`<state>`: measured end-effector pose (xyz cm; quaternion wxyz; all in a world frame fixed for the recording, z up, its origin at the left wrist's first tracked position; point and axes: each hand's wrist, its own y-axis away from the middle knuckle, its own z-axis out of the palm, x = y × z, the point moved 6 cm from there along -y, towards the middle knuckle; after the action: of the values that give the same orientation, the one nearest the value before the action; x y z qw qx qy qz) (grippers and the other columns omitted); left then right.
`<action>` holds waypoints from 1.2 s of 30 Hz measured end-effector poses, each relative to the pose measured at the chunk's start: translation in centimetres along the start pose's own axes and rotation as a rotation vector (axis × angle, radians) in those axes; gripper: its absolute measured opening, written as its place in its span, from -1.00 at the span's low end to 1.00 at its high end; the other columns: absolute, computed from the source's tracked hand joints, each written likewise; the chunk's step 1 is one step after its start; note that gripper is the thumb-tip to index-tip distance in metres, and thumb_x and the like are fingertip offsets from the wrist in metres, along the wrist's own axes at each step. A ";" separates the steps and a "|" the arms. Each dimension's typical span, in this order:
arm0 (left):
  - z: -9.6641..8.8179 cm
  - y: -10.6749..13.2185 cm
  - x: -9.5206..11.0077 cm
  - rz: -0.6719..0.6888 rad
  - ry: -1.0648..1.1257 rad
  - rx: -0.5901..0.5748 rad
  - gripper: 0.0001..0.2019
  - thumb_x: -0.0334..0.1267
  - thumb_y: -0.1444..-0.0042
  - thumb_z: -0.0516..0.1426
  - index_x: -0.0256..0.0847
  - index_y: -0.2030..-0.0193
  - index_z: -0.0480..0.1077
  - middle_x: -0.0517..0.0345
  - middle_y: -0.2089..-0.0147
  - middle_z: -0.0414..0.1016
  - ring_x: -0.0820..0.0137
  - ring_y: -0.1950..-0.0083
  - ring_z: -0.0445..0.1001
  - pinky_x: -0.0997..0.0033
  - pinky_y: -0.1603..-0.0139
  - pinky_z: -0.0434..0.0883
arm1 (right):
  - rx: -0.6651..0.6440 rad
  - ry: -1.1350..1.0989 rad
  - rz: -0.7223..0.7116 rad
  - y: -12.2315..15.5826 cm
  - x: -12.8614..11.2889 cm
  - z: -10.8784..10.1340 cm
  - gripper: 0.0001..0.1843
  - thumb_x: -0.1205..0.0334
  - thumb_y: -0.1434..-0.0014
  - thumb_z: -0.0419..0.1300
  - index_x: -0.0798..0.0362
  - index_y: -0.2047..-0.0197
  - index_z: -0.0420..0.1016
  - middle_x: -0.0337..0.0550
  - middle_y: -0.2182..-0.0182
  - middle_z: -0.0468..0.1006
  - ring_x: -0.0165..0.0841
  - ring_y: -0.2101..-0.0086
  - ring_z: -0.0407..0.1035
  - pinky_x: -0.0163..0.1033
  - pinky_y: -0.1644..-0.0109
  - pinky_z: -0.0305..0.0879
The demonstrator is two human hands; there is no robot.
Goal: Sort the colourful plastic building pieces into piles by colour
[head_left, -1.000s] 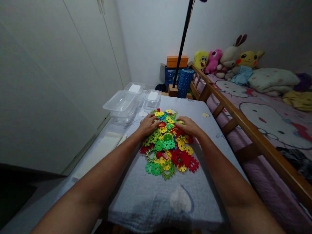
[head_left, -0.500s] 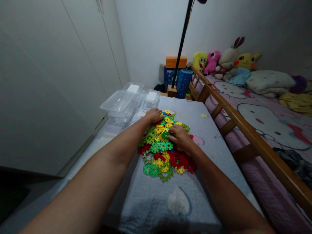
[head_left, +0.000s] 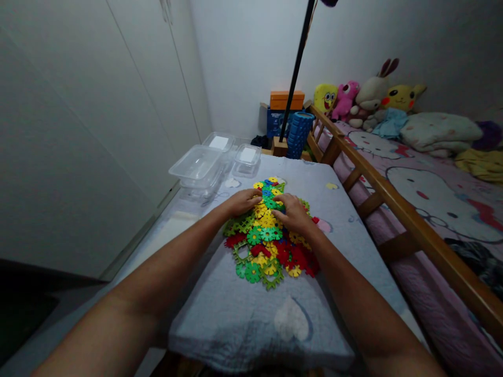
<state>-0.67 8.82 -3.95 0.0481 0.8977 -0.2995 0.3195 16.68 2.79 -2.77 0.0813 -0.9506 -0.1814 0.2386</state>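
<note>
A heap of flat plastic snowflake pieces (head_left: 271, 246) in red, yellow, green and blue lies on a pale blue quilted cover (head_left: 251, 319). My left hand (head_left: 244, 202) rests on the heap's upper left side, fingers curled over the pieces. On the upper right side my right hand (head_left: 291, 212) has its fingers bent around a green piece (head_left: 272, 204). The two hands nearly meet at the top of the heap.
Clear plastic boxes (head_left: 198, 167) and two lidded tubs (head_left: 247, 157) stand beyond the heap at the left. A wooden bed rail (head_left: 396, 201) runs along the right, with plush toys (head_left: 361, 97) behind. A black pole (head_left: 295, 68) rises at the back. White cupboard doors line the left.
My left hand drew back from the heap's far edge toward the middle. My right hand moved up to meet it and now holds a green piece.
</note>
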 end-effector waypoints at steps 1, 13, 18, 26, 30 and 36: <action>-0.1 0.7 0.3 0.013 0.030 0.028 -0.60 -0.07 -0.29 -0.01 -0.17 -0.08 0.52 0.00 -0.11 0.60 0.21 -0.14 0.53 0.23 -0.24 0.42 | -0.039 0.022 -0.050 0.1 -0.8 0.5 -0.55 0.13 -0.22 0.26 -0.03 -0.17 0.49 0.01 -0.16 0.51 -0.09 -0.17 0.31 0.02 -0.28 0.17; -0.2 9.8 -0.3 -0.234 -0.096 0.267 -0.32 0.15 -0.10 0.27 -0.02 -0.33 0.34 -0.09 -0.44 0.24 -0.05 -0.48 0.19 -0.17 -0.47 0.18 | -0.189 0.304 0.052 -1.0 -0.6 -0.2 -0.78 0.25 -0.28 0.20 -0.02 0.02 0.56 0.03 -0.02 0.57 -0.09 -0.03 0.38 -0.03 -0.14 0.18; 1.8 10.8 -1.3 -0.280 -0.052 0.263 -0.27 0.18 -0.07 0.29 -0.06 -0.34 0.34 -0.13 -0.43 0.23 -0.08 -0.47 0.21 -0.15 -0.46 0.19 | -0.134 0.350 0.175 -2.0 1.6 -1.3 -0.67 0.35 -0.26 0.10 0.00 -0.03 0.56 0.05 -0.02 0.59 -0.07 -0.04 0.38 -0.03 -0.11 0.18; 1.7 10.4 -0.5 -0.191 0.020 0.345 -0.39 0.06 -0.16 0.22 -0.19 -0.28 0.37 -0.17 -0.36 0.31 0.01 -0.39 0.33 -0.05 -0.45 0.26 | -0.217 0.291 -0.108 -3.4 -3.4 2.1 -0.57 0.19 -0.23 0.22 -0.07 -0.17 0.53 0.00 -0.17 0.51 -0.04 -0.15 0.32 0.03 -0.21 0.21; 1.5 10.6 -0.4 -0.163 0.048 0.372 -0.43 0.01 -0.15 0.24 -0.17 -0.25 0.38 -0.13 -0.33 0.36 0.04 -0.38 0.35 -0.04 -0.44 0.28 | -0.254 0.357 -0.021 -4.6 -2.5 2.3 -0.67 0.22 -0.24 0.21 -0.02 -0.06 0.57 0.05 -0.05 0.54 -0.05 -0.07 0.37 -0.02 -0.10 0.29; 1.3 10.7 -0.8 -0.149 0.083 0.417 -0.45 -0.05 -0.14 0.23 -0.13 -0.25 0.36 -0.08 -0.31 0.36 0.09 -0.37 0.35 -0.01 -0.44 0.29 | -0.329 0.433 0.103 -5.1 1.6 0.0 -0.72 0.30 -0.09 0.27 -0.02 0.09 0.62 0.03 0.00 0.58 -0.05 -0.01 0.41 -0.05 -0.04 0.29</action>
<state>-6.52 0.16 -6.60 -0.1028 0.8940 -0.1575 0.4066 16.42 8.14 -2.17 -0.0497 -0.9878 -0.1474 0.0011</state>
